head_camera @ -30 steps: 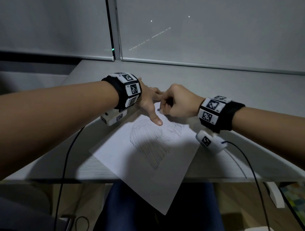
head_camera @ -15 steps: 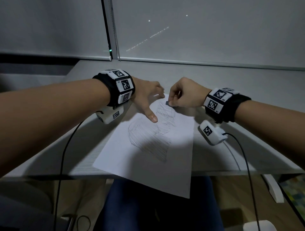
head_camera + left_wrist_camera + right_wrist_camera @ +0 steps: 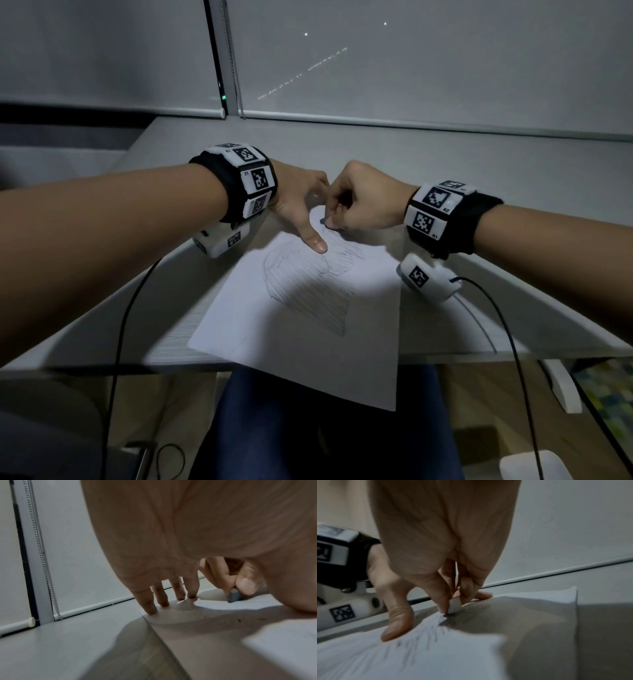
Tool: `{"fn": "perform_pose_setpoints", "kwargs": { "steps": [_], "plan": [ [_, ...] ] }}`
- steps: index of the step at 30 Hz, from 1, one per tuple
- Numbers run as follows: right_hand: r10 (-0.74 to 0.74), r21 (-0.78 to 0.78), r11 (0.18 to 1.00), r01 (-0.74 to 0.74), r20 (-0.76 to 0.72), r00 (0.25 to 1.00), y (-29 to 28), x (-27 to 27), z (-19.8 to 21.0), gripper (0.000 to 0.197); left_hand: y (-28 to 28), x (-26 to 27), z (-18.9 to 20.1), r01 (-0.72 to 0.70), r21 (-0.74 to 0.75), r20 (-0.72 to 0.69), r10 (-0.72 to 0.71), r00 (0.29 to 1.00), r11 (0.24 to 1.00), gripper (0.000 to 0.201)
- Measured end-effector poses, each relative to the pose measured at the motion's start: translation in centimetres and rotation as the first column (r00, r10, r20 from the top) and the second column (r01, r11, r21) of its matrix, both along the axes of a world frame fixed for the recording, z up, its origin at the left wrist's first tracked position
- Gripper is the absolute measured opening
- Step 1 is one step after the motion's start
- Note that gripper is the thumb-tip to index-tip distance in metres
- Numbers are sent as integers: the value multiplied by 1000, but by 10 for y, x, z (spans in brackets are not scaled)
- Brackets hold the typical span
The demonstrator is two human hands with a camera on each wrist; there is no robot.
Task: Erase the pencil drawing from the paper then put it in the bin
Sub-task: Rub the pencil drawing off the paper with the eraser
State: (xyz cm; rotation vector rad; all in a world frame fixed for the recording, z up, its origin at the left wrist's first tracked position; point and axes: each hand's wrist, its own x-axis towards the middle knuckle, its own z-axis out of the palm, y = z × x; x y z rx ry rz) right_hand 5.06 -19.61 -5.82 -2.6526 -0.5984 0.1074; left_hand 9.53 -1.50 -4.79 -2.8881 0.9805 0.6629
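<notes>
Dim room, light from above; arm shadows across paper (image 3: 308,329); wrist views blurred, wide-angle edge distortion

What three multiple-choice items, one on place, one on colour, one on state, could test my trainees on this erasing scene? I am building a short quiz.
1. Where does the eraser touch the paper?
A. far part of the drawing
B. near corner over the desk edge
C. on the bare desk

2. What colour is the eraser?
A. pink
B. grey
C. yellow

3. What is the left hand doing?
A. lifting the paper
B. pressing fingertips and thumb on the paper
C. holding a pencil

Key: 1 A, the right hand holds it at the drawing's far end; 2 B, both wrist views show it grey; 3 B, the left wrist view shows the spread fingers planted on the sheet.
</notes>
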Motion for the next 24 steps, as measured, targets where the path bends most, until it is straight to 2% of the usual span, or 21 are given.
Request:
{"fn": "perform_pose_setpoints", "kwargs": {
  "steps": [3,8,14,20,24],
  "plan": [
    [-84,23,996,83,44,996,-2,8,-1,11,-1,0,1,8,15,-4,-8,1000,1000,116],
    [-221,-7,974,224,150,964,4,18,-4,13,1,-2,1,-35,-56,-16,34,999,998,119],
    [-68,-25,997,68,25,997,12,4,2,7,2,-1,0,-108,-77,-50,104,993,991,132],
    [-238,-15,970,242,123,963,6,21,0,9,1,-5,4,-67,-39,-35,65,997,997,123],
    [-143,-18,989,145,75,987,8,8,0,11,0,-8,5,-66,-41,-38,65,997,997,115]
  ]
}}
